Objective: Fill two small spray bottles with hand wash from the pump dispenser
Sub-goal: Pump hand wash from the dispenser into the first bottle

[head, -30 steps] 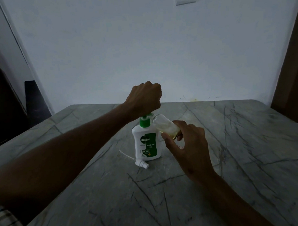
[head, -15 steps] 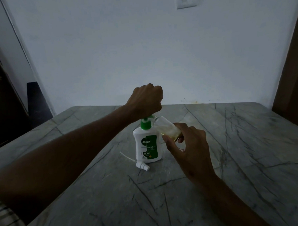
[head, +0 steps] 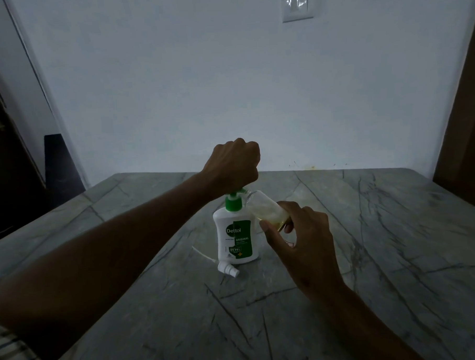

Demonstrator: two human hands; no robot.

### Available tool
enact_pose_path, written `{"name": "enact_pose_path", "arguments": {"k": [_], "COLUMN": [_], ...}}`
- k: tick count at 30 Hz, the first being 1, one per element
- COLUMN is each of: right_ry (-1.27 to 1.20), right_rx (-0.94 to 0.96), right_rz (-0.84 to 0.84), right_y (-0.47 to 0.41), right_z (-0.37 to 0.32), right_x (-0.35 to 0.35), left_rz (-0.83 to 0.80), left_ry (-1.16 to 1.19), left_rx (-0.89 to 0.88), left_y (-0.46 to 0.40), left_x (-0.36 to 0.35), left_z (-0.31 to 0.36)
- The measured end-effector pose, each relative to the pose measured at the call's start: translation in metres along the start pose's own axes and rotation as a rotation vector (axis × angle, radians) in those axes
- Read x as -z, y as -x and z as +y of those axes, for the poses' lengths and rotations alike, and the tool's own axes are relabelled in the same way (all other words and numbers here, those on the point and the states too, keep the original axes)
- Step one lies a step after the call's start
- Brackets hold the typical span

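Curling into a fist, the left hand [head: 231, 165] sits on top of the green pump head of the one dispenser [head: 235, 235] — its fingers fold down over the pump, though from behind the knuckles I cannot tell just how they wrap it. The right hand [head: 301, 241] pinches one small clear bottle [head: 267, 209] between thumb and fingertips, just right of the dispenser. That bottle is tilted, its open mouth up against the green nozzle, and a little yellowish liquid lies in its lower end by the fingers. Only this one bottle is in view; a second cannot be seen.

The dispenser stands upright on the grey veined table [head: 370, 255] — white body, green label. One white sprayer cap [head: 228, 270] with its thin dip tube lies flat on the table just in front of the dispenser's base, toward its left. Behind the dispenser is a pale wall with one switch plate [head: 297, 3] high up.
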State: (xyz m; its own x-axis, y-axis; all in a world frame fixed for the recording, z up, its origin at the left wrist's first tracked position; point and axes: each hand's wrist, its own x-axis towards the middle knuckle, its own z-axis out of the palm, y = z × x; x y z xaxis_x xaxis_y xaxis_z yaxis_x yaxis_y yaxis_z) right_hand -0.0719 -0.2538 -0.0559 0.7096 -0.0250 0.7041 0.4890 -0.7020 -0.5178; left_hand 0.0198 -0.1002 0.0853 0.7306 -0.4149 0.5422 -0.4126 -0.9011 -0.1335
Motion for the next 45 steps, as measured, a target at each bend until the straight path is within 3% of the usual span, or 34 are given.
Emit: {"name": "enact_pose_path", "arguments": {"k": [45], "right_ry": [0.011], "right_rx": [0.027], "right_rz": [0.022], "right_y": [-0.001], "right_z": [-0.003], "right_x": [0.003], "left_rz": [-0.003], "left_ry": [0.019], "left_rx": [-0.009], "left_y": [0.000], "left_x": [0.006], "left_z": [0.002]}}
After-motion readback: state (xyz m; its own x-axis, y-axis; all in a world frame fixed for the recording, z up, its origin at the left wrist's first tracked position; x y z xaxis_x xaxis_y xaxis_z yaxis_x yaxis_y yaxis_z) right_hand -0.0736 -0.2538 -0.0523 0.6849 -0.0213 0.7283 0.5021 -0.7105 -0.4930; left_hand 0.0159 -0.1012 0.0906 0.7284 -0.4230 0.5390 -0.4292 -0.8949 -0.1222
